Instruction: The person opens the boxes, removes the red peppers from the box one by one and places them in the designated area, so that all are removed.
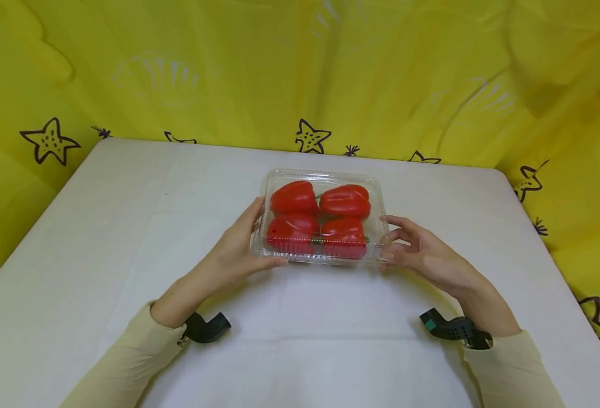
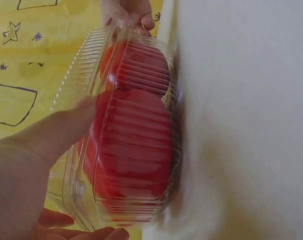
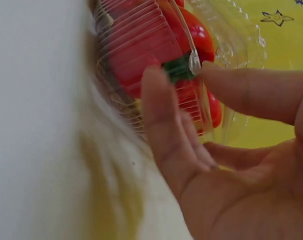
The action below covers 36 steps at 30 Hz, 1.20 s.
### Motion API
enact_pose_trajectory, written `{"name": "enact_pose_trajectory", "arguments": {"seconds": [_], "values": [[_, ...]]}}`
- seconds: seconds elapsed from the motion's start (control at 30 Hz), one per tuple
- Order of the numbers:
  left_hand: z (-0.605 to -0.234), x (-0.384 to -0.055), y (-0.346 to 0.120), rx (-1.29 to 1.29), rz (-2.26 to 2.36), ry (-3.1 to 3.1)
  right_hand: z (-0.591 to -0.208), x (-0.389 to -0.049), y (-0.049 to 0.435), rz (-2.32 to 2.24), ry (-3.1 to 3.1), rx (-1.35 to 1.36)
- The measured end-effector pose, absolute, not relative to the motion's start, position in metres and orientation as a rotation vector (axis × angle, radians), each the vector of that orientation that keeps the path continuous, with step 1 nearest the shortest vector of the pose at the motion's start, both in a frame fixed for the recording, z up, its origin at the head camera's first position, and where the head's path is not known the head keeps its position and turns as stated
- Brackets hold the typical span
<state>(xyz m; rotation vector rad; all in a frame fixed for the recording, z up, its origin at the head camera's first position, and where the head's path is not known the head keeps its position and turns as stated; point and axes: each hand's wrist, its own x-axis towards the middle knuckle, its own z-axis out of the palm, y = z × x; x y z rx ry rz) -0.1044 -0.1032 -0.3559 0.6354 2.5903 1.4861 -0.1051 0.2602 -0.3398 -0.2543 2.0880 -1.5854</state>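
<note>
A clear plastic clamshell box [image 1: 378, 209] holds several red bell peppers [image 1: 344, 202] with green stems, seen through its lid. On the box's left side my left hand [image 1: 230, 252] grips it, thumb along the near edge and fingers around the left side. My right hand [image 1: 424, 252] holds the near right corner between thumb and bent fingers. In the left wrist view the ribbed box wall [image 2: 136, 145] shows peppers pressed close behind it. The right wrist view shows the thumb at the rim near a green stem [image 3: 179, 69]. Whether the box touches the table cannot be told.
A white-covered table [image 1: 300, 351] lies under the hands. Behind it and along both sides hangs a yellow cloth [image 1: 259, 73] with star drawings. Each wrist wears a black strap [image 1: 208, 328] with a mount.
</note>
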Motion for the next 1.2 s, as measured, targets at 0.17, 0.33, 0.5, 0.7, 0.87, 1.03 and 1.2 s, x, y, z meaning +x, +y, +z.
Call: {"name": "enact_pose_trajectory", "arguments": {"seconds": [0.17, 0.33, 0.5, 0.7, 0.87, 1.03, 1.2], "values": [[-0.356, -0.106, -0.103, 0.659, 1.451, 2.612, -0.332, -0.101, 0.257, -1.449, 2.401, -0.339], [-0.356, -0.106, -0.103, 0.673, 1.443, 2.620, -0.331, -0.097, 0.253, -1.337, 2.676, -0.615], [-0.356, -0.107, -0.104, 0.686, 1.440, 2.620, -0.334, -0.097, 0.249, -1.056, 2.969, -0.949], [-0.357, -0.105, -0.102, 0.651, 1.429, 2.621, -0.339, -0.099, 0.241, -0.765, 3.133, -1.312], [-0.359, -0.105, -0.098, 0.703, 1.431, 2.615, -0.339, -0.098, 0.238, -0.826, 3.126, -1.323], [-0.361, -0.102, -0.097, 0.529, 1.431, 2.606, -0.338, -0.097, 0.237, -0.940, 3.093, -1.277], [-0.363, -0.102, -0.098, 0.362, 1.443, 2.543, -0.336, -0.095, 0.236, -0.998, 3.072, -1.228]]}}
